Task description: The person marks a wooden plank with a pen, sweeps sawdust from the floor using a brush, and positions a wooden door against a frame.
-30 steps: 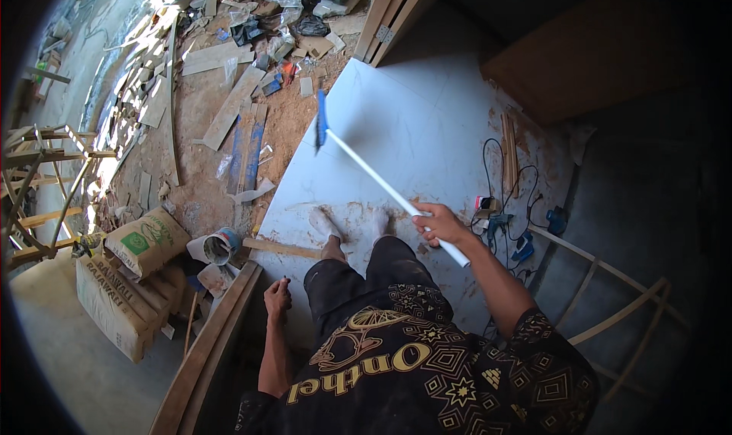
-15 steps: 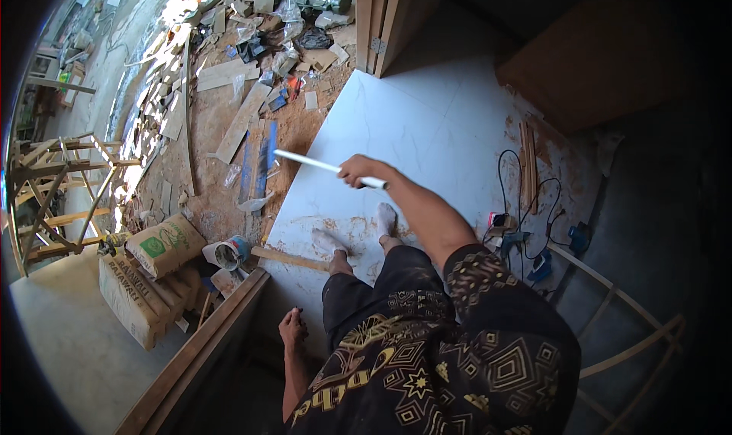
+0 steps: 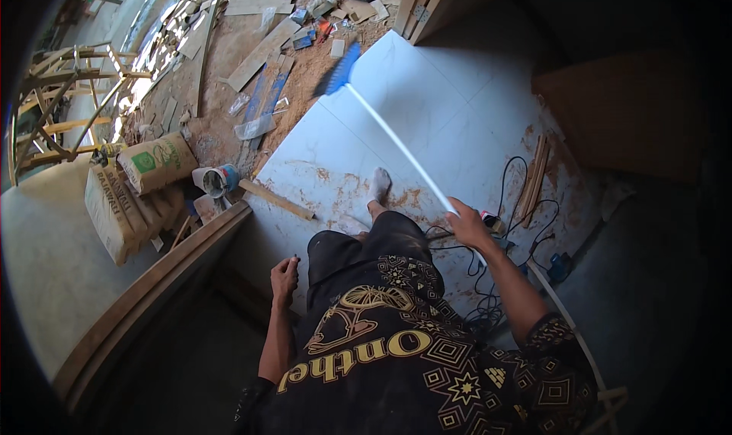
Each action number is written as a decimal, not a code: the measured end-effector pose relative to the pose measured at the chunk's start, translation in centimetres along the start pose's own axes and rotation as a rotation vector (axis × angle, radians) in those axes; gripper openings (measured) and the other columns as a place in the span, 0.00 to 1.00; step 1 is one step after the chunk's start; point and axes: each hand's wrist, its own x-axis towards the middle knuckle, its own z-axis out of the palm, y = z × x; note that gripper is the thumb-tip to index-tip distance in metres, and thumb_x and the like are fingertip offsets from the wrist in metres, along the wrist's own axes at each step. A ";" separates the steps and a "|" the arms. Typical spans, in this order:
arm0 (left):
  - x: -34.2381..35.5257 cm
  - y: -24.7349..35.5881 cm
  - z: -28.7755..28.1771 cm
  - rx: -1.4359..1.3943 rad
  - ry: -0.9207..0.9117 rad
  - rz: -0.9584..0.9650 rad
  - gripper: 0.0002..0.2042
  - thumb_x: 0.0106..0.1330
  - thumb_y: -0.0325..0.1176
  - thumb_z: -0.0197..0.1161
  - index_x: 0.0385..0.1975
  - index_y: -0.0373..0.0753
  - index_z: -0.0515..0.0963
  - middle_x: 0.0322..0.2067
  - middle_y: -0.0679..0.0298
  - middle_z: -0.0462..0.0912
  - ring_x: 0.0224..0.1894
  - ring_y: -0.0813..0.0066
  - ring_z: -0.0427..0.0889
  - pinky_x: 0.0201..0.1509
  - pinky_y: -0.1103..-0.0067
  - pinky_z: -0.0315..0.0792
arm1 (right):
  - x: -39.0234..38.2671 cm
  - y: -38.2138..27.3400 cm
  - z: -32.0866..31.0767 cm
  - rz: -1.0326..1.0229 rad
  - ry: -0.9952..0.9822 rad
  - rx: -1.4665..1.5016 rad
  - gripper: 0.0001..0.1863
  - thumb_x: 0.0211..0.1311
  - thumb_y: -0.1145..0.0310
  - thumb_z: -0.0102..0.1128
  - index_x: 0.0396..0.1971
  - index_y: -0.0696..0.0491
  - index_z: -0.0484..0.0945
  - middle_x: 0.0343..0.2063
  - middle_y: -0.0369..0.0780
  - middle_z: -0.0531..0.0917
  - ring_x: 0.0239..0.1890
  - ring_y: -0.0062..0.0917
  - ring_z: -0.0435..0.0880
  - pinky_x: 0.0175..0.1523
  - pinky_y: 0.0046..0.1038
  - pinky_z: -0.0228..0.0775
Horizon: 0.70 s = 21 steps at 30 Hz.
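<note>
My right hand (image 3: 467,223) is closed around the white handle of a broom (image 3: 400,147), near its lower end as seen here. The broom's blue head (image 3: 343,74), with dark bristles, hovers or rests at the edge of the white marbled tile floor (image 3: 412,92), beside the dirt; whether it touches is unclear. My left hand (image 3: 284,282) hangs at my left side with curled fingers. A tiny dark bit shows at its fingertips, too small to name. Brown dirt smears (image 3: 328,174) mark the tiles around my feet.
At left, paper cement sacks (image 3: 156,164) are stacked by a paint-smeared bucket (image 3: 221,177) and a wooden strip (image 3: 276,199). Rubble and boards (image 3: 263,54) cover the earth beyond. To the right lie wooden strips (image 3: 537,179), black cables (image 3: 509,177) and a blue power tool (image 3: 560,266).
My right hand has drawn back toward me and to the right. The broom head has swung up and right, from over the dirt to the tile edge. My view has shifted.
</note>
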 end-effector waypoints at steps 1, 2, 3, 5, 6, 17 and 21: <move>-0.2 -0.7 0.1 -0.014 0.002 -0.011 0.14 0.69 0.43 0.62 0.34 0.37 0.83 0.15 0.76 0.68 0.15 0.88 0.64 0.18 0.83 0.58 | -1.4 3.0 -0.8 -0.029 0.133 -0.117 0.22 0.65 0.69 0.53 0.60 0.51 0.71 0.37 0.54 0.83 0.42 0.51 0.83 0.46 0.43 0.73; -0.6 -1.6 0.2 -0.050 0.011 -0.052 0.14 0.69 0.43 0.62 0.34 0.37 0.84 0.15 0.76 0.68 0.15 0.88 0.64 0.18 0.83 0.58 | -2.7 4.4 -1.3 -0.024 0.158 -0.185 0.21 0.65 0.68 0.52 0.59 0.52 0.71 0.38 0.55 0.83 0.42 0.53 0.82 0.46 0.46 0.73; -0.8 -2.3 0.5 -0.089 0.008 -0.092 0.14 0.69 0.43 0.63 0.34 0.37 0.84 0.15 0.76 0.68 0.15 0.88 0.64 0.18 0.83 0.58 | -3.8 5.3 -1.8 -0.012 0.190 -0.259 0.20 0.66 0.67 0.52 0.57 0.53 0.72 0.38 0.56 0.82 0.43 0.55 0.81 0.46 0.48 0.72; -1.3 -3.7 1.1 -0.142 0.006 -0.124 0.14 0.69 0.43 0.63 0.34 0.37 0.84 0.15 0.76 0.68 0.15 0.88 0.64 0.18 0.83 0.58 | -4.7 7.1 -1.7 0.043 0.149 -0.323 0.20 0.66 0.67 0.51 0.57 0.53 0.72 0.38 0.57 0.82 0.42 0.56 0.81 0.46 0.49 0.72; -1.7 -4.4 1.4 -0.184 0.000 -0.147 0.14 0.69 0.43 0.63 0.34 0.37 0.84 0.15 0.76 0.68 0.15 0.88 0.64 0.18 0.83 0.57 | -4.3 7.9 -1.3 0.103 0.119 -0.378 0.19 0.67 0.67 0.50 0.57 0.53 0.72 0.38 0.58 0.82 0.41 0.56 0.81 0.46 0.50 0.72; -4.0 -11.6 -0.1 -0.212 0.007 -0.139 0.14 0.69 0.43 0.62 0.35 0.36 0.85 0.15 0.75 0.70 0.16 0.87 0.67 0.19 0.84 0.60 | 23.9 -13.2 26.1 -0.410 -0.066 -0.433 0.12 0.58 0.68 0.57 0.40 0.57 0.74 0.27 0.54 0.83 0.33 0.53 0.84 0.37 0.47 0.79; -1.5 -12.7 -2.9 -0.112 0.001 -0.034 0.15 0.70 0.43 0.62 0.34 0.36 0.83 0.15 0.73 0.70 0.15 0.85 0.68 0.18 0.83 0.61 | 21.0 -19.4 25.4 -0.664 -0.066 -0.328 0.19 0.64 0.64 0.54 0.54 0.53 0.76 0.27 0.53 0.84 0.28 0.46 0.85 0.36 0.46 0.78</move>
